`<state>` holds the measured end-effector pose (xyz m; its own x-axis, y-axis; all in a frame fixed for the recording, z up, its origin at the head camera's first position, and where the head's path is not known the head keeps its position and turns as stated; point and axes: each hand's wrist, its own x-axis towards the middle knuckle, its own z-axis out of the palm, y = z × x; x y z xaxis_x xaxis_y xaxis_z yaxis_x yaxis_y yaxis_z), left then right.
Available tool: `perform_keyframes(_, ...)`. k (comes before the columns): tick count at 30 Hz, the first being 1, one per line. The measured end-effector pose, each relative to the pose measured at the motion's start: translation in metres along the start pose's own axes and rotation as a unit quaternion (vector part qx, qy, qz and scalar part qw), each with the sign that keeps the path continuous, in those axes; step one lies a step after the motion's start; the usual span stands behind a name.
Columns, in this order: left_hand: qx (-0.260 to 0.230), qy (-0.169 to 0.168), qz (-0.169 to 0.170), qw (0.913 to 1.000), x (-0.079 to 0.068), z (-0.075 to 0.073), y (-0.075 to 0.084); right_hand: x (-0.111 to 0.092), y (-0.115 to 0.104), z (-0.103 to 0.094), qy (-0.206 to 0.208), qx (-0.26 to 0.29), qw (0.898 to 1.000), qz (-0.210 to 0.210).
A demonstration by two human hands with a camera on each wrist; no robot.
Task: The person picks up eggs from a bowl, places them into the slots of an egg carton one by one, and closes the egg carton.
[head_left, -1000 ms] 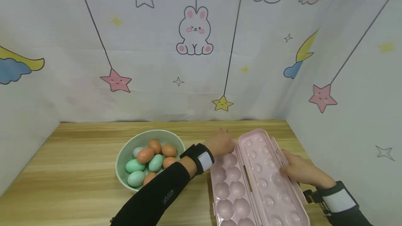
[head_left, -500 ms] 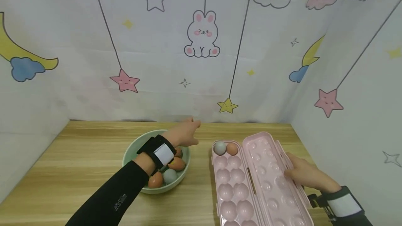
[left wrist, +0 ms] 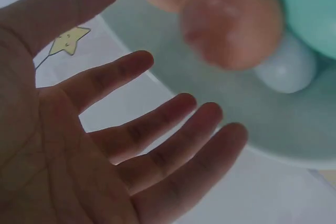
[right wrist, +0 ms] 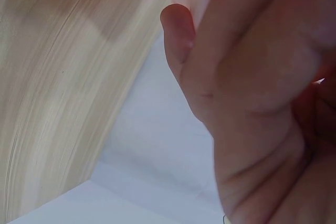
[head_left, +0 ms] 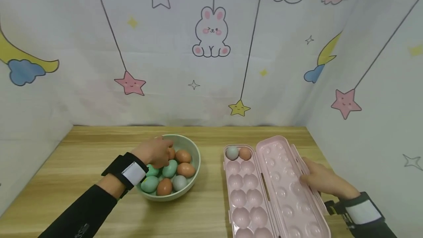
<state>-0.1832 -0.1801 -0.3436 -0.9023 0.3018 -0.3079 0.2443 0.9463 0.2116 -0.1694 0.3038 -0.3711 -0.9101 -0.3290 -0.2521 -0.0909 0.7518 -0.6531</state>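
Note:
My left hand (head_left: 153,151) is over the left part of a pale green bowl (head_left: 195,153). In the left wrist view its fingers are spread and hold nothing, with a brown egg (left wrist: 231,22) just beyond the fingertips. Brown, green and pale grey eggs fill the bowl. To the right lies an opened pink egg box (head_left: 242,179); a pale grey egg (head_left: 232,152) and a brown egg (head_left: 245,153) sit in its far row. My right hand (head_left: 325,179) grips the outer edge of the box's lid (head_left: 287,190), thumb on top, other fingers largely hidden behind.
Bowl and box stand apart on a wooden table (head_left: 92,179). White cloth (head_left: 165,109) printed with stars and a rabbit hangs behind and along both sides. The near end of the egg box runs out of the head view.
My left hand has moved left from the far end of the egg box to the bowl, uncovering two eggs in the box's far row. My right hand stays at the lid.

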Motion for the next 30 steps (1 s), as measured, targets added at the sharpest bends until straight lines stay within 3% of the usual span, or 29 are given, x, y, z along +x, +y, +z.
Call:
perform_keyframes(7,0.038,0.031,0.017,0.9986,-0.004,0.025,-0.013,0.0,0.001,0.002,-0.001,0.01,1.0,-0.001)
perform_keyframes(18,0.103,0.073,0.027,0.9917,-0.002,0.042,-0.013,-0.001,0.002,0.0,0.002,0.016,1.0,-0.005)
perform_keyframes(24,0.089,0.115,0.032,0.9888,-0.003,0.047,-0.013,-0.002,0.001,0.001,0.007,0.01,1.0,-0.009)
perform_keyframes(30,0.047,0.118,0.035,0.9913,-0.006,0.042,-0.012,-0.001,0.002,0.001,0.005,0.014,1.0,-0.013)
